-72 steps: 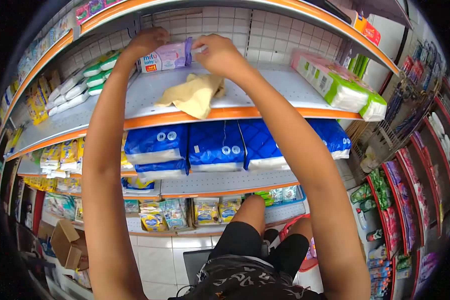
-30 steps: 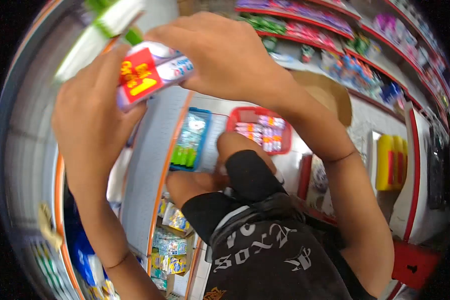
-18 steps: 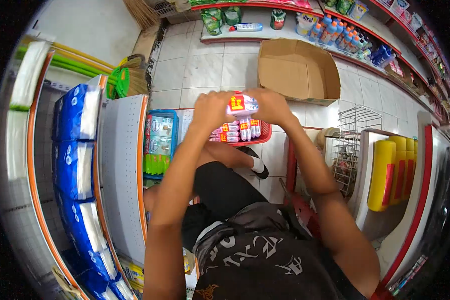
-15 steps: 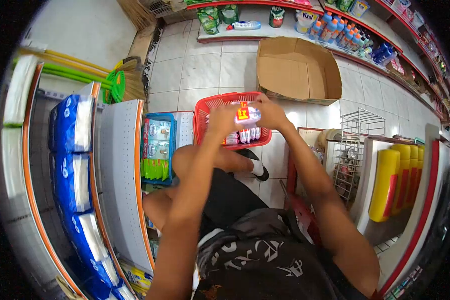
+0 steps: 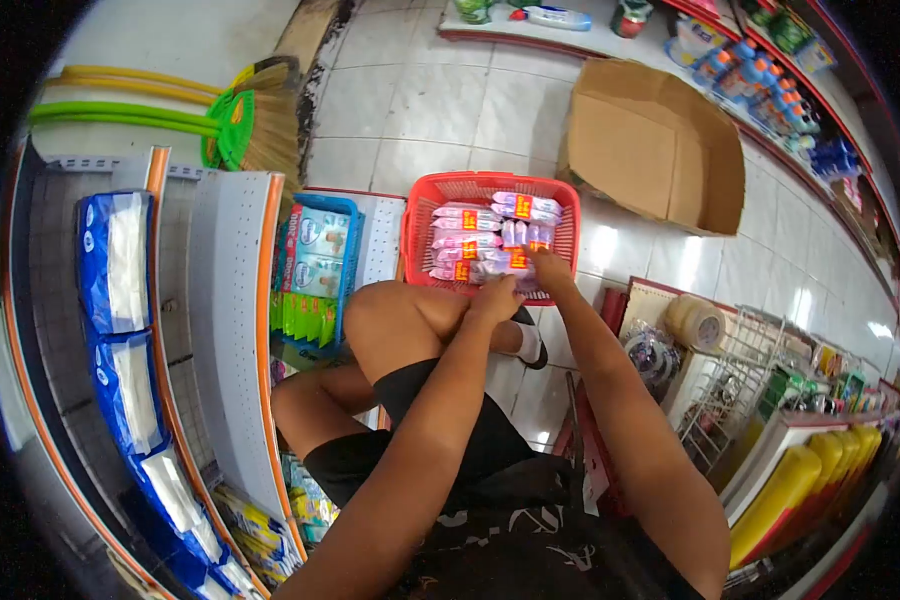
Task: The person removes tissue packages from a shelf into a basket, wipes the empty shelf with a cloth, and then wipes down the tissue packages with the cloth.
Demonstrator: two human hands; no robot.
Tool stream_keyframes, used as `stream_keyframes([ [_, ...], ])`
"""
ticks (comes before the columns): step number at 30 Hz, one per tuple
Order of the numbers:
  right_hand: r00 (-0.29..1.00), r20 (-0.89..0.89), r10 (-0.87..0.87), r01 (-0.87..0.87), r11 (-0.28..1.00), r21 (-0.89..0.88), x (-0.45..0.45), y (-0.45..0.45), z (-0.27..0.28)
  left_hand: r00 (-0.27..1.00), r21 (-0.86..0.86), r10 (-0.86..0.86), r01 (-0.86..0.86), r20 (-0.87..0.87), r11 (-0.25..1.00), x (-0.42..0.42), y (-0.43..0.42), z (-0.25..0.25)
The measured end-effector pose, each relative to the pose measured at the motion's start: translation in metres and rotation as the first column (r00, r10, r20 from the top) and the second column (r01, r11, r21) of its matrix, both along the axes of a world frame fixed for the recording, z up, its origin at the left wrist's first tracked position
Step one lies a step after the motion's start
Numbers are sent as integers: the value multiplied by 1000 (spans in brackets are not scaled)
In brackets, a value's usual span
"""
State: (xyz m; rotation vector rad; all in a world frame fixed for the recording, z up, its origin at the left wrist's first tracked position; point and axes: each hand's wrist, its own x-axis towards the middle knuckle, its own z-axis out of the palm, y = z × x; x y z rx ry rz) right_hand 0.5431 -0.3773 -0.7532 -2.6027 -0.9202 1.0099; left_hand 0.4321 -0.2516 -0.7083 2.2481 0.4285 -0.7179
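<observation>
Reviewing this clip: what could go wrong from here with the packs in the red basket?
1. The pink packs lie in differing directions, so pressure from the right hand at the near side might push some askew.
2. The bent knee looks close to the red basket; a shift of the leg could nudge it.
3. The left hand is at the near rim and might catch it when moving.
</observation>
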Motion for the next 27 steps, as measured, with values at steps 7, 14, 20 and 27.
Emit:
stream_keyframes([
  [7, 803, 574, -158, -42, 947, 319, 3, 0, -51, 998, -353, 59, -42, 37, 935, 16, -14, 17],
  [14, 951, 123, 282, -278, 959, -53, 57, 8, -121, 961, -379, 119, -16, 249, 925, 2, -1, 103],
  [20, 972, 113, -205, 116, 842, 527, 8, 28, -84, 671, -551, 493, -149, 554, 821, -77, 58, 240],
  [27, 993, -120, 18, 91, 541, 836, -94, 178, 82, 213, 369, -342, -782, 915, 502, -176, 164, 501],
])
